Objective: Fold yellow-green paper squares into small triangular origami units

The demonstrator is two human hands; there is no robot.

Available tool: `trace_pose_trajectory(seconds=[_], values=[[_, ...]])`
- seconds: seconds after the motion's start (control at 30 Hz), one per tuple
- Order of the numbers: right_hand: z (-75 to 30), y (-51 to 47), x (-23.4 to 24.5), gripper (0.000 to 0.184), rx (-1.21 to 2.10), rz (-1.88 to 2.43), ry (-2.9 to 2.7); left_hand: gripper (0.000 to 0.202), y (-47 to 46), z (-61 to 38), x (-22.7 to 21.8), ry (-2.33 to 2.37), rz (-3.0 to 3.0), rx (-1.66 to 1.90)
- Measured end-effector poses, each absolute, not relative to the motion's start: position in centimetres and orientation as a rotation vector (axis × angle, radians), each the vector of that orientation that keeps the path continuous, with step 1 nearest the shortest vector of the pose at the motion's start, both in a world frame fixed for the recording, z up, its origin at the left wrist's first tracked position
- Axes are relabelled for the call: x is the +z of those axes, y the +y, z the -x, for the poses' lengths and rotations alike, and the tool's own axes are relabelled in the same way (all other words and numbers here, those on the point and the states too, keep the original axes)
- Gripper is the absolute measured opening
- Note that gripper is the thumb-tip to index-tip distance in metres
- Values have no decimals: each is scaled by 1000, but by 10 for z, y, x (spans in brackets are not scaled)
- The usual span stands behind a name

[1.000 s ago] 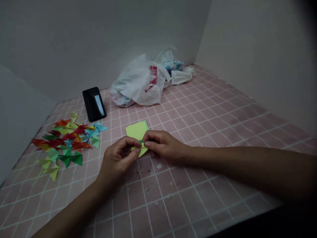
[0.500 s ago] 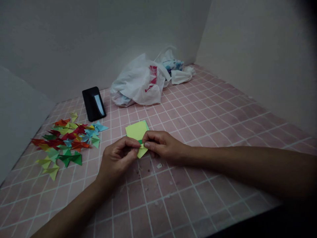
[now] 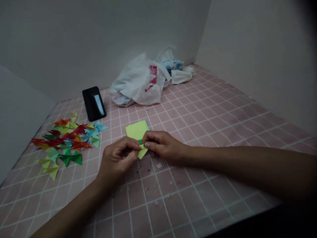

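Between my two hands is a small piece of folded yellow paper [image 3: 142, 153], pinched from both sides at its upper edge. My left hand [image 3: 120, 153] is closed on its left side, thumb against forefinger. From the right, my right hand [image 3: 163, 146] grips the same piece, with its lower fingers curled underneath and partly hidden. Just behind the fingers lies a stack of paper squares [image 3: 136, 130], yellow on top with green edges showing. To the left of my left hand is a spread pile of folded paper shapes [image 3: 71, 135] in red, orange, yellow, green and blue.
A black phone [image 3: 94, 104] lies behind the paper pile. White plastic bags [image 3: 138, 81] sit against the back wall, beside a blue patterned packet [image 3: 174, 64]. Small scraps [image 3: 159, 165] dot the pink checked cloth [image 3: 210, 109] near my right hand.
Both hands stay nearly in place. The folded yellow paper has shifted and tilted slightly between my fingertips. Everything else is unmoved.
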State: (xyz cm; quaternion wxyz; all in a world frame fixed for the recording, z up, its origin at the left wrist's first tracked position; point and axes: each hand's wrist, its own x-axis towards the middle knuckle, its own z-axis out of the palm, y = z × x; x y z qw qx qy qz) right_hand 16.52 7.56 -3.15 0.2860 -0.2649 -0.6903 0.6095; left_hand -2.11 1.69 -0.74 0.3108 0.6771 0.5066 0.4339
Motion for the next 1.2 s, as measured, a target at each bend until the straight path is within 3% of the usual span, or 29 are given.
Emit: trace_pose_trajectory(seconds=[0.43, 0.6, 0.77, 1.2], values=[[-163, 77, -31, 7, 1731, 711, -1777, 3, 17, 20, -7, 1417, -1551, 1107], [-163, 77, -31, 8, 1731, 738, -1764, 12, 16, 17, -8, 1394, -1392, 1112], [-163, 76, -30, 10, 1738, 730, -1745, 3, 16, 19, -11, 1375, -1493, 1146], [-164, 76, -29, 10, 1780, 714, -1728, 5, 16, 18, -10, 1414, -1572, 1179]])
